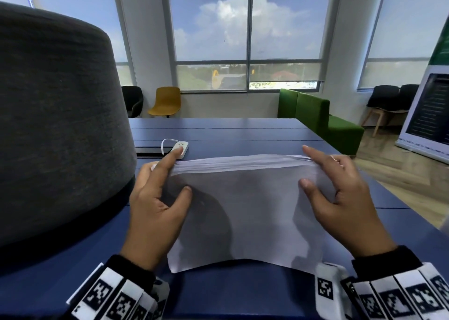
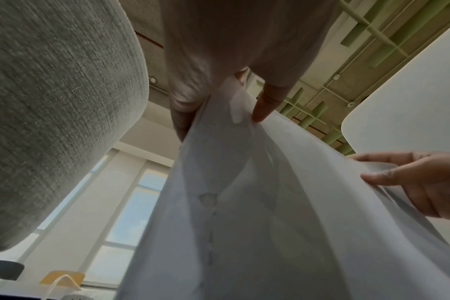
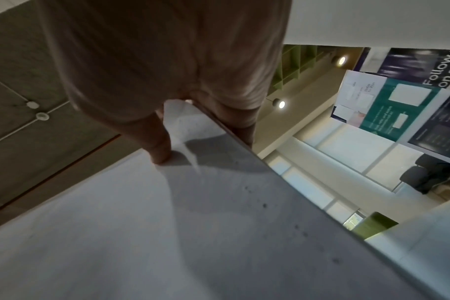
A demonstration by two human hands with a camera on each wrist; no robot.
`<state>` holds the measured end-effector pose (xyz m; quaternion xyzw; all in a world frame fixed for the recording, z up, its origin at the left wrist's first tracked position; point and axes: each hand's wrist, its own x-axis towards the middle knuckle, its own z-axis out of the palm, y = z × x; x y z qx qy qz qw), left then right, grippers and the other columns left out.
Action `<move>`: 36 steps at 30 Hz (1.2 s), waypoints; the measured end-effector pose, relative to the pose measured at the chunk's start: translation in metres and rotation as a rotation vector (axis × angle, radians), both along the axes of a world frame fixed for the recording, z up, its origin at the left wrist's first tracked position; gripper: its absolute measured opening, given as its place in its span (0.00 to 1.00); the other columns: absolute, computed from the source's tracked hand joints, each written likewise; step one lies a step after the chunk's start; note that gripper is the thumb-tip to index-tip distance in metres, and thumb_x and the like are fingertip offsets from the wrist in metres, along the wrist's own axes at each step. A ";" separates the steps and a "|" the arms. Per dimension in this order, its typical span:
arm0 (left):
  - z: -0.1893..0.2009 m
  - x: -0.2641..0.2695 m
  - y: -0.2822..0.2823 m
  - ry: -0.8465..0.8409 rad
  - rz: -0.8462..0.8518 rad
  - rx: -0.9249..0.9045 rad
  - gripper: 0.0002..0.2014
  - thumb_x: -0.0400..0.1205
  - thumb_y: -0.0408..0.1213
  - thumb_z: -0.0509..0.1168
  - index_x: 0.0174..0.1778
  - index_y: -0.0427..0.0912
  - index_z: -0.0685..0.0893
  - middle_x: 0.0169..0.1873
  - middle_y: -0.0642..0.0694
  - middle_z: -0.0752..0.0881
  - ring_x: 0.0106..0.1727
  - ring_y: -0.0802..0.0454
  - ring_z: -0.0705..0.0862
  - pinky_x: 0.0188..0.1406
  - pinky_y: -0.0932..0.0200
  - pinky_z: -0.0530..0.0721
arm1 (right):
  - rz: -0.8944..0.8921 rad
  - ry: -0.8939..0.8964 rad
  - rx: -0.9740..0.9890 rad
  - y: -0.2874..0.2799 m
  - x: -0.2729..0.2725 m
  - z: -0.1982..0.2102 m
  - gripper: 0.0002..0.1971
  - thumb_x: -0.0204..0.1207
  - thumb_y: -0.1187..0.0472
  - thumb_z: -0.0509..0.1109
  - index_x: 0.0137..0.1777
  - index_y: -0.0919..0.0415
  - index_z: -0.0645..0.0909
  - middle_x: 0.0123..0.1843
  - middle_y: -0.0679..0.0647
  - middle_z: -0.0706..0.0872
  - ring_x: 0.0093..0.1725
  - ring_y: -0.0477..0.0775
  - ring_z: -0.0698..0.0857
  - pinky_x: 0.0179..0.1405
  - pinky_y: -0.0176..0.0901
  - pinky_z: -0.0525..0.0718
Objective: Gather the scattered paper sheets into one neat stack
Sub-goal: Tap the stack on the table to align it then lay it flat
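Note:
A stack of white paper sheets (image 1: 243, 210) stands tilted on its lower edge on the blue table (image 1: 243, 293), its top edge fanned a little. My left hand (image 1: 181, 171) grips the stack's left side, thumb on the near face and index finger along the top edge. My right hand (image 1: 305, 165) grips the right side the same way. The left wrist view shows the sheets (image 2: 244, 203) pinched in my left hand (image 2: 221, 115), with the right hand (image 2: 411, 182) at the far edge. In the right wrist view, my right hand (image 3: 200, 140) pinches the stack (image 3: 167, 223).
A large grey fabric-covered drum shape (image 1: 53, 113) fills the left side, close to my left hand. Behind the stack lie a white device with a cable (image 1: 181, 147) and a black slot (image 1: 150, 151). The table's right edge runs near my right hand. A green sofa (image 1: 315, 115) stands beyond.

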<state>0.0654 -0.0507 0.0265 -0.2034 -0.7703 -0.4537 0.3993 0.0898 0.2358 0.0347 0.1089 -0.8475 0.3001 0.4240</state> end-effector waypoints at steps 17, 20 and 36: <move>0.000 -0.009 -0.012 -0.050 -0.042 -0.057 0.25 0.70 0.34 0.69 0.66 0.47 0.83 0.55 0.44 0.81 0.58 0.58 0.80 0.60 0.72 0.75 | 0.111 -0.066 -0.142 -0.007 -0.008 0.002 0.29 0.70 0.70 0.76 0.66 0.42 0.77 0.59 0.49 0.80 0.56 0.43 0.79 0.54 0.14 0.72; -0.008 -0.012 -0.010 -0.068 -0.047 -0.038 0.25 0.71 0.31 0.69 0.65 0.51 0.81 0.57 0.45 0.82 0.60 0.59 0.80 0.59 0.78 0.72 | 0.130 -0.076 -0.210 -0.009 -0.009 -0.011 0.31 0.70 0.73 0.76 0.64 0.39 0.76 0.61 0.48 0.82 0.56 0.42 0.81 0.49 0.15 0.75; -0.004 -0.018 -0.006 -0.119 -0.092 -0.016 0.33 0.72 0.15 0.70 0.62 0.57 0.79 0.59 0.46 0.81 0.61 0.68 0.77 0.63 0.79 0.70 | 0.220 -0.115 -0.359 -0.011 -0.012 -0.004 0.35 0.68 0.78 0.75 0.55 0.31 0.75 0.53 0.23 0.80 0.53 0.27 0.81 0.52 0.18 0.78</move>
